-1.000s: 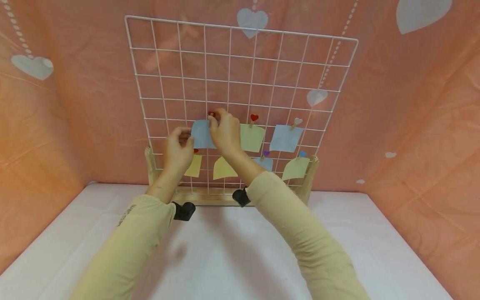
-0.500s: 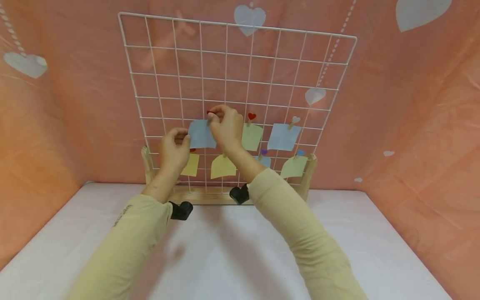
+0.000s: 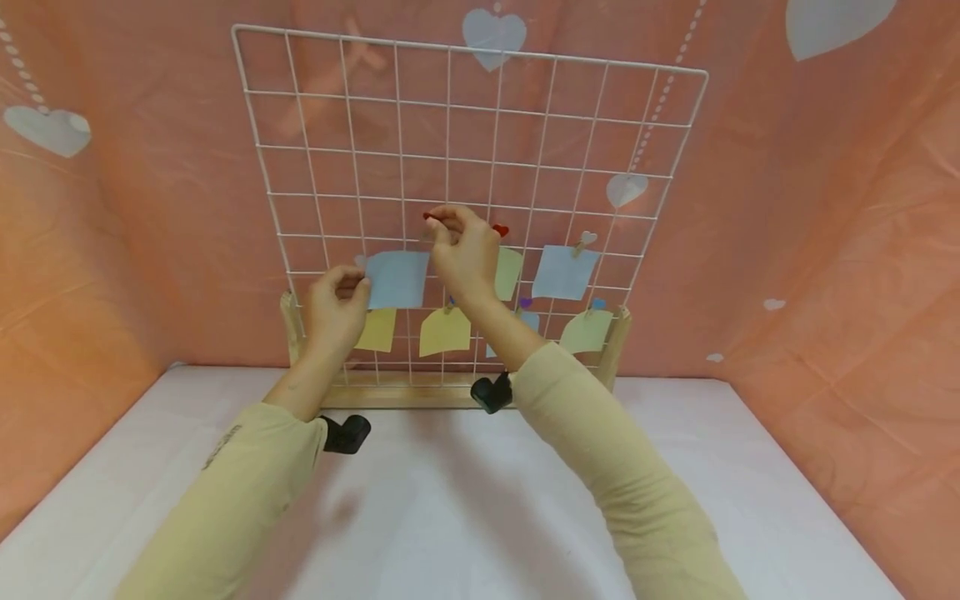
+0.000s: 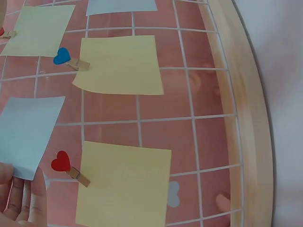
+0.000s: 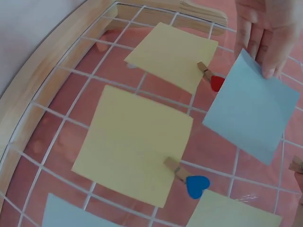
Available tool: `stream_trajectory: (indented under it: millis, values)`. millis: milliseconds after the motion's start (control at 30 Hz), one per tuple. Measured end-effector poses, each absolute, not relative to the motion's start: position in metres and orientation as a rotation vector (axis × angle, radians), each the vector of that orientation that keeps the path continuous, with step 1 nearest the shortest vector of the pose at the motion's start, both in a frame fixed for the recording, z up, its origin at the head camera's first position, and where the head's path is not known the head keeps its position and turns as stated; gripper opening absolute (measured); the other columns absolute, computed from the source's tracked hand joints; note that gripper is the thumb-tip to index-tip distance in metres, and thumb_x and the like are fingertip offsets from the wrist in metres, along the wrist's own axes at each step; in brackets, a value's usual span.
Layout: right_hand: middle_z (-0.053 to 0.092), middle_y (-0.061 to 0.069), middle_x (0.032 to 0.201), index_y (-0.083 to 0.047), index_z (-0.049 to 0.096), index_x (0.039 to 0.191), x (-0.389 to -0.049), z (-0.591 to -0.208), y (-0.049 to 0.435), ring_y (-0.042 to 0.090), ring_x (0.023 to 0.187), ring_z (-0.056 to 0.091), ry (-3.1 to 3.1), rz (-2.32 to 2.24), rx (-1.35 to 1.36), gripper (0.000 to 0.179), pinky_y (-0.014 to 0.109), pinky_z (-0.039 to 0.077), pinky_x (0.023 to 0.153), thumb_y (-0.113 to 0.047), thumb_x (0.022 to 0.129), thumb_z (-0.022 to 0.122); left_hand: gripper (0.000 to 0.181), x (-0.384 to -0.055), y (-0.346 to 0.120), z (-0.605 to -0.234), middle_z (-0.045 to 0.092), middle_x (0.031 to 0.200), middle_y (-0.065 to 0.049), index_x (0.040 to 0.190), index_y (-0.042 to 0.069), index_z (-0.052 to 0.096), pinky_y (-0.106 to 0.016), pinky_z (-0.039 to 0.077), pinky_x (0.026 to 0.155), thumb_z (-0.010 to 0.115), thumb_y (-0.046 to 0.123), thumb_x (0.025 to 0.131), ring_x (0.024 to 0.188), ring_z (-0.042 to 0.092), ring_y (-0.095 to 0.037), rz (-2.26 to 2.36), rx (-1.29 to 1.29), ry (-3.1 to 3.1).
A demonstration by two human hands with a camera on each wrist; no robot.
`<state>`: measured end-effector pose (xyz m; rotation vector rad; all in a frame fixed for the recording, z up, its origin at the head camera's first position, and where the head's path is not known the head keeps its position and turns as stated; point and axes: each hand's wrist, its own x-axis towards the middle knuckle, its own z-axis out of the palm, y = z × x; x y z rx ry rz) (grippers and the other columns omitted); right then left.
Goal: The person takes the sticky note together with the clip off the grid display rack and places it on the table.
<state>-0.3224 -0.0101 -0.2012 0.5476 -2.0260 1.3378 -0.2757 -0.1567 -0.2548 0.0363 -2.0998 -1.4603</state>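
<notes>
left sleeve point(image 3: 217, 492) with dark lettering point(image 3: 222, 446) too blurred to read, left hand point(image 3: 336, 312) pinching the blue note point(image 3: 397, 281) by its edge, note now lower before the wire grid point(image 3: 448, 105), parted from the red-heart clothespin point(image 3: 431, 217), right hand point(image 3: 467, 258) pinching that

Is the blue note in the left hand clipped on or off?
Off: no clip shows on the blue note, which the left hand pinches; the right hand holds a red-heart clip apart from it.

Notes point(image 3: 566, 273) on grid point(image 3: 555, 58) — backdrop point(image 3: 720, 225) behind, table point(image 3: 675, 433) before
</notes>
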Motion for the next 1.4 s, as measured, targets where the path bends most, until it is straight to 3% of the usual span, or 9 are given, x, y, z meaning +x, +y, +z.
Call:
stream_trajectory:
  millis: [233, 433, 533, 733, 900, 1400]
  values:
    - [0.074, 0.011, 0.097, -0.001, 0.067, 0.105, -0.323, -0.212, -0.002, 0.02, 0.056, 0.06, -1.966, 1.398, 0.607, 0.017, 0.016, 0.032, 0.043, -0.012, 0.093, 0.063, 0.023, -0.27, -0.163, -0.263, 0.062, 0.106, -0.023, 0.112, -0.008, 0.061, -0.008, 0.041, 0.069, 0.052, 0.007, 0.096, 0.083, 0.051, -0.004, -1.445, 0.003, -2.119]
    - [0.073, 0.012, 0.095, -0.001, 0.067, 0.105, -0.321, -0.22, 0.008, 0.003, 0.042, 0.039, -1.943, 1.406, 0.631, 0.018, 0.017, 0.028, 0.041, -0.014, 0.093, 0.063, 0.025, -0.266, -0.164, -0.265, 0.062, 0.107, -0.023, 0.113, -0.007, 0.061, -0.01, 0.041, 0.07, 0.051, 0.009, 0.097, 0.084, 0.051, -0.006, -1.429, -0.008, -2.155]
    - [0.073, 0.013, 0.094, 0.0, 0.067, 0.105, -0.317, -0.222, 0.015, 0.002, 0.04, 0.033, -1.936, 1.436, 0.653, 0.018, 0.018, 0.027, 0.041, -0.014, 0.093, 0.063, 0.025, -0.263, -0.164, -0.265, 0.061, 0.107, -0.022, 0.114, -0.006, 0.061, -0.012, 0.041, 0.072, 0.051, 0.01, 0.097, 0.088, 0.052, -0.01, -1.432, -0.006, -2.171]
    - [0.073, 0.014, 0.092, -0.001, 0.067, 0.103, -0.311, -0.225, 0.033, 0.002, 0.039, 0.034, -1.963, 1.394, 0.648, 0.017, 0.018, 0.026, 0.039, -0.013, 0.091, 0.065, 0.029, -0.255, -0.167, -0.272, 0.059, 0.111, -0.022, 0.118, -0.006, 0.058, -0.01, 0.043, 0.066, 0.05, 0.014, 0.099, 0.098, 0.055, -0.024, -1.437, -0.022, -2.259]
    - [0.072, 0.017, 0.09, 0.001, 0.067, 0.101, -0.308, -0.233, 0.047, 0.003, 0.04, 0.035, -1.996, 1.402, 0.65, 0.017, 0.018, 0.028, 0.039, -0.012, 0.091, 0.066, 0.03, -0.249, -0.168, -0.278, 0.059, 0.112, -0.022, 0.12, -0.006, 0.057, -0.011, 0.044, 0.06, 0.049, 0.015, 0.099, 0.097, 0.055, -0.026, -1.438, -0.026, -2.294]
    - [0.071, 0.017, 0.087, 0.001, 0.067, 0.101, -0.295, -0.258, 0.089, 0.003, 0.044, 0.036, -2.099, 1.413, 0.639, 0.017, 0.02, 0.027, 0.041, -0.012, 0.091, 0.065, 0.028, -0.234, -0.163, -0.289, 0.062, 0.111, -0.023, 0.116, -0.006, 0.06, -0.009, 0.039, 0.071, 0.052, 0.013, 0.097, 0.1, 0.057, -0.027, -1.427, 0.021, -2.325]
